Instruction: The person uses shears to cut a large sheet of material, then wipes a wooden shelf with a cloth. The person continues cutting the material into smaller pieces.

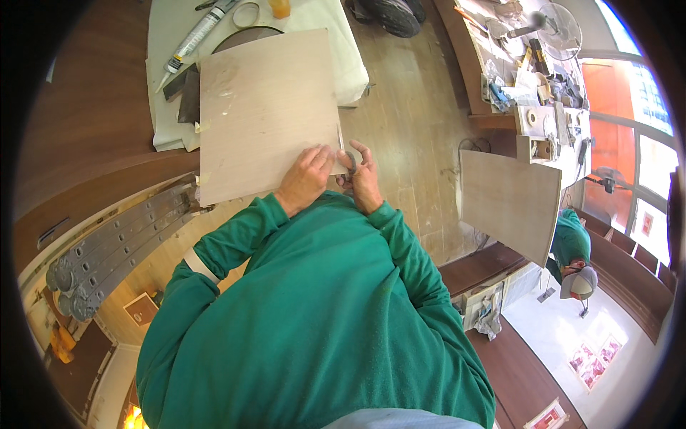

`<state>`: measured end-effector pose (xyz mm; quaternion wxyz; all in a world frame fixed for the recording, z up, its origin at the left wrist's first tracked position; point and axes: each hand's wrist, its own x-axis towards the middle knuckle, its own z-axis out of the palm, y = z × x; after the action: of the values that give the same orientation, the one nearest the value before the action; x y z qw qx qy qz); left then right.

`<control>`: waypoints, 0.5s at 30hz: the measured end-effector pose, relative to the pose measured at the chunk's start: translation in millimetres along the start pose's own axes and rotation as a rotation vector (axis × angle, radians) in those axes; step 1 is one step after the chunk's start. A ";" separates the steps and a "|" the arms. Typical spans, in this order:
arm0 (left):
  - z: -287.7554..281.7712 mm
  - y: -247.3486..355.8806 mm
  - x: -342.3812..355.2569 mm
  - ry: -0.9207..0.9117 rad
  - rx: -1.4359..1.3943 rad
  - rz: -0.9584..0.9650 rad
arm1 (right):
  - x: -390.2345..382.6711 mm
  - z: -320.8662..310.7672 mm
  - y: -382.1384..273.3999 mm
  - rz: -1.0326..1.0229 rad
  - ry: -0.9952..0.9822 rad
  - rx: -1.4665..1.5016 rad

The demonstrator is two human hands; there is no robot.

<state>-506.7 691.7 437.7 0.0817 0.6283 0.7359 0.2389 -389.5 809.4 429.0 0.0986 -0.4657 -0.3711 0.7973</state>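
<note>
Left hand [306, 179] flat on the near right corner of the wood panel [268, 114], fingers spread, pressing rather than gripping. Right hand [364, 182] just beside it at the panel edge, fingers curled around a roll of tape [349, 161]. Panel lies on the white-covered tabletop [179, 28], caulk tube [196, 36] at its far left.
</note>
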 end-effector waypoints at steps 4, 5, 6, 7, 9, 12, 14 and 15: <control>-5.6 -2.3 0.6 -0.022 -0.022 0.008 | -7.4 6.8 -6.9 -0.010 0.007 0.000; -7.0 -2.6 0.8 -0.028 -0.014 0.009 | -8.8 7.3 -8.1 -0.008 0.001 0.008; -8.2 -2.6 0.6 -0.032 -0.013 0.004 | -9.6 7.6 -8.5 -0.005 0.002 0.010; -9.2 -2.4 0.4 -0.036 -0.011 -0.001 | -9.4 7.6 -8.3 0.015 -0.002 0.008; -10.3 -0.7 -0.9 -0.020 -0.015 0.023 | -7.8 6.2 -5.8 0.046 -0.017 -0.006; -9.9 3.8 -2.9 -0.013 -0.002 0.035 | 3.4 4.0 -1.3 0.065 0.024 0.003; -10.0 5.2 -3.2 -0.013 0.008 0.034 | 5.3 1.5 4.0 0.027 -0.010 -0.048; -10.0 5.7 -3.1 -0.014 0.004 0.033 | 6.1 0.1 5.2 0.013 -0.016 -0.066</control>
<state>-505.2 686.8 448.5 0.0816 0.6420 0.7255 0.2341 -391.9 808.7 421.4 0.0751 -0.4646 -0.3951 0.7890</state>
